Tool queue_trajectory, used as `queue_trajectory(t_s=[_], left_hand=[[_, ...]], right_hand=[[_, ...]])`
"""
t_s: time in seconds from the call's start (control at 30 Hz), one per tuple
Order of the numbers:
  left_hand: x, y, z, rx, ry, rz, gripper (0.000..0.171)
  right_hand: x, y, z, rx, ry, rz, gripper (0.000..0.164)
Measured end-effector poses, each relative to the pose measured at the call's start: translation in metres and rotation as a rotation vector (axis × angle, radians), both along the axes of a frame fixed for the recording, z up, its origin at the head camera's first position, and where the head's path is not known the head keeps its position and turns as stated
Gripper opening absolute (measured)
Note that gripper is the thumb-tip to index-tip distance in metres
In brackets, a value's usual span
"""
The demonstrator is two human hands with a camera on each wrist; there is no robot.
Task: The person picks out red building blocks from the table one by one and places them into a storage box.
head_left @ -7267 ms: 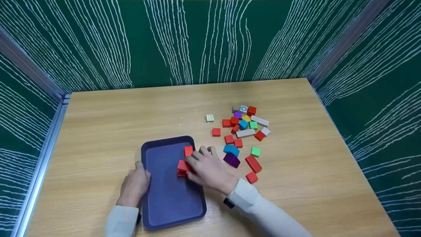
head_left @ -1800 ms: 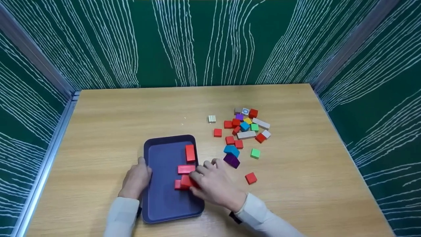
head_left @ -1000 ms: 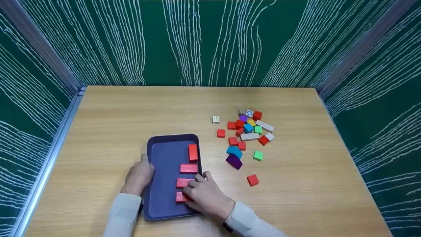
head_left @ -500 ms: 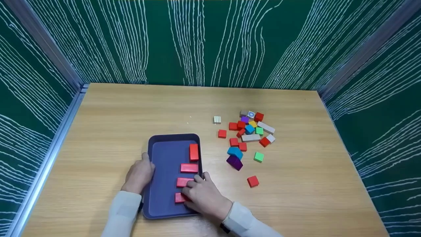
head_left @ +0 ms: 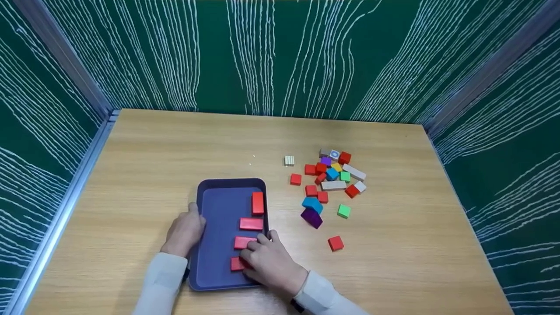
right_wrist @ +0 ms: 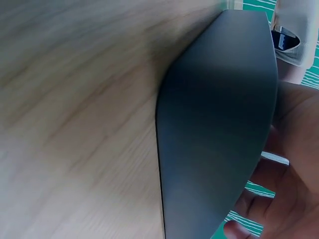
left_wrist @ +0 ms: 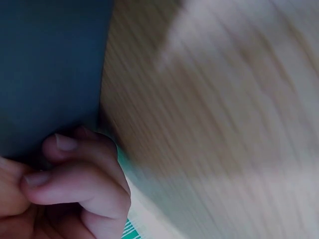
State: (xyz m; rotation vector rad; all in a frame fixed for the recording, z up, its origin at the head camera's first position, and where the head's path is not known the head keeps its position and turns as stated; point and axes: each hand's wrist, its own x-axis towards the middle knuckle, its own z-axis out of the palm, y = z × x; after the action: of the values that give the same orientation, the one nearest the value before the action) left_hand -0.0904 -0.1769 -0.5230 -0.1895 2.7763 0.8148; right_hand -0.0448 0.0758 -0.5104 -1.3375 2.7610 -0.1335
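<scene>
In the head view, a dark blue tray (head_left: 218, 280) lies on the table. My left hand (head_left: 184, 229) grips its left edge; in the left wrist view the curled fingers (left_wrist: 75, 184) lie against the tray's outer wall (left_wrist: 50, 64). Inside, along the right side, several red rectangular blocks (head_left: 251, 224) are spaced in a column, the top one (head_left: 257, 203) lengthwise and those below it crosswise. My right hand (head_left: 275, 264) reaches over the right rim and pinches the lowest red block (head_left: 237, 264), whose right end the fingers hide. In the right wrist view, the tray wall (right_wrist: 214, 129) hides the fingertips.
Right of the tray lies a loose cluster of small blocks, including a purple block (head_left: 312, 217), a blue block (head_left: 312, 204) and a long grey block (head_left: 333, 186). A green cube (head_left: 344, 211) and a red cube (head_left: 336, 243) lie apart. Green walls (head_left: 306, 57) enclose the table (head_left: 393, 262).
The long red block from the right of the table is now in the tray. The red blocks there have been spread into a column. My right hand moved down to the lowest; my left stays.
</scene>
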Motion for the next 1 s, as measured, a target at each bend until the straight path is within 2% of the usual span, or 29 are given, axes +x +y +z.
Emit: queue_trajectory(t_s=[0.27,0.47,0.57,0.83,1.0], left_hand=[[-0.002,0.001,0.0,-0.006,0.005,-0.002,0.039],[0.001,0.0,-0.001,-0.004,0.01,-0.014,0.041],[0.001,-0.001,-0.001,-0.006,0.012,-0.02,0.042],[0.002,-0.001,-0.003,-0.009,0.04,-0.017,0.038],[0.002,0.0,-0.004,-0.007,0.044,-0.019,0.034]], right_hand=[[-0.004,0.01,0.011,-0.134,0.035,-0.025,0.031],[-0.011,0.022,0.019,-0.169,0.107,-0.066,0.028],[-0.016,0.029,0.022,-0.172,0.104,-0.106,0.026],[-0.026,0.06,0.028,-0.189,0.062,-0.227,0.035],[-0.033,0.088,0.028,-0.216,0.053,-0.347,0.034]])
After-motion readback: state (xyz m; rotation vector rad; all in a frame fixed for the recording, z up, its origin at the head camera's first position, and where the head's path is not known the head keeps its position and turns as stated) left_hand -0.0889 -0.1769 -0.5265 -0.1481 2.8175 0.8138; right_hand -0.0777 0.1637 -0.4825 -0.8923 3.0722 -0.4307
